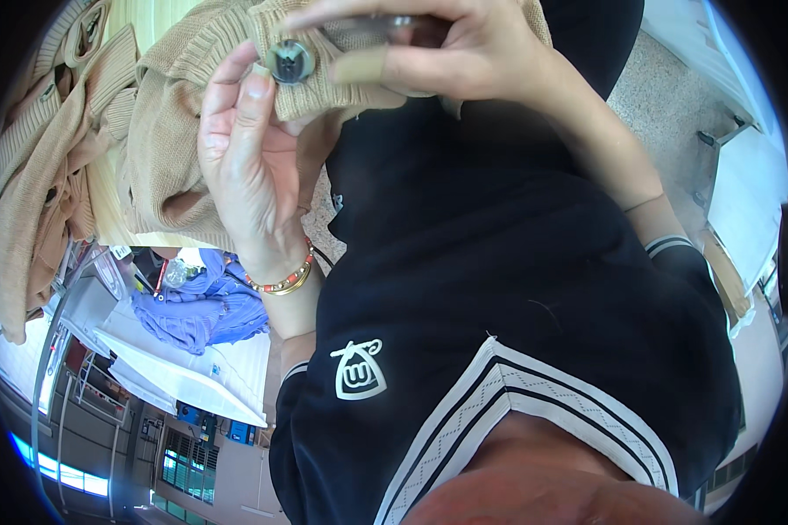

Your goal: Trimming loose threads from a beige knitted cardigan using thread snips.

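My left hand point(249, 166), with a beaded bracelet on its wrist, grips the edge of a tan knit garment point(179, 131). Its thumb and fingers sit just beside a round dark button point(290, 60) on that edge. My right hand point(429, 48) is at the top of the view, directly above the button. It pinches a slim, blurred metal object point(372, 24), and one finger wears a tan plaster. I cannot tell what the metal object is. Both hands are raised close in front of my black top point(517, 289).
More tan knitwear point(35, 175) lies piled on a pale wooden tabletop point(105, 201) at the left. A blue-purple garment point(206, 306) rests on a white surface below it. At the right are speckled floor point(665, 96) and a white table point(749, 201).
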`<action>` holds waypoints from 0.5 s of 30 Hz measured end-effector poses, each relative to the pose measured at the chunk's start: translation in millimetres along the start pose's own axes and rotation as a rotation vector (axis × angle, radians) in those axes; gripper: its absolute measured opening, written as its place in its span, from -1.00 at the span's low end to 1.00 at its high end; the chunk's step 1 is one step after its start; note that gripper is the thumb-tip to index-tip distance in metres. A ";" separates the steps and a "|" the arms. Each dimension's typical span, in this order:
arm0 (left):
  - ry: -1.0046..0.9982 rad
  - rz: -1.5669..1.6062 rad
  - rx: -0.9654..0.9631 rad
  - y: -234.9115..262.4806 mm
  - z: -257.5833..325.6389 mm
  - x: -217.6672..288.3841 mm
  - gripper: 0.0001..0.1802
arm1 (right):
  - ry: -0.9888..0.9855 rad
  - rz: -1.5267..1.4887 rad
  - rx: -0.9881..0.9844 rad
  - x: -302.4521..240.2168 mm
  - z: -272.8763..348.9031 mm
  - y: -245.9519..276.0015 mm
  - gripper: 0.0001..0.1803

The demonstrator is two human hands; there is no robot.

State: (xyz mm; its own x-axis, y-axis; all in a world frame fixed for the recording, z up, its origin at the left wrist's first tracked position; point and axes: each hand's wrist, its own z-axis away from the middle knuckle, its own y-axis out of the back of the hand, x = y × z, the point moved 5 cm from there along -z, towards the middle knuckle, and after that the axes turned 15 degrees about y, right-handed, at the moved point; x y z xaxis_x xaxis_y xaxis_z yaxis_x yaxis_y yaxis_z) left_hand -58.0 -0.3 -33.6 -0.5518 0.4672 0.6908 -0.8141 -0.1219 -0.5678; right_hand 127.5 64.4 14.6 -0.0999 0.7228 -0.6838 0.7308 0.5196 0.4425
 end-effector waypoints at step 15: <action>-0.216 -0.306 0.043 -15.2 1.2 2.0 -0.48 | -0.013 -0.080 0.133 15.2 14.3 -2.9 -0.58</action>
State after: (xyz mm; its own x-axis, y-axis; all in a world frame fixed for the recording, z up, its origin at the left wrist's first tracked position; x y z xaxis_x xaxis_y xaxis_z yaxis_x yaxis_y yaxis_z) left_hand -46.9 1.5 -23.0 -0.3039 0.2932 0.9065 -0.9514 -0.0445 -0.3046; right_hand 133.5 67.4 -5.3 -0.1534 0.6752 -0.7215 0.8037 0.5101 0.3065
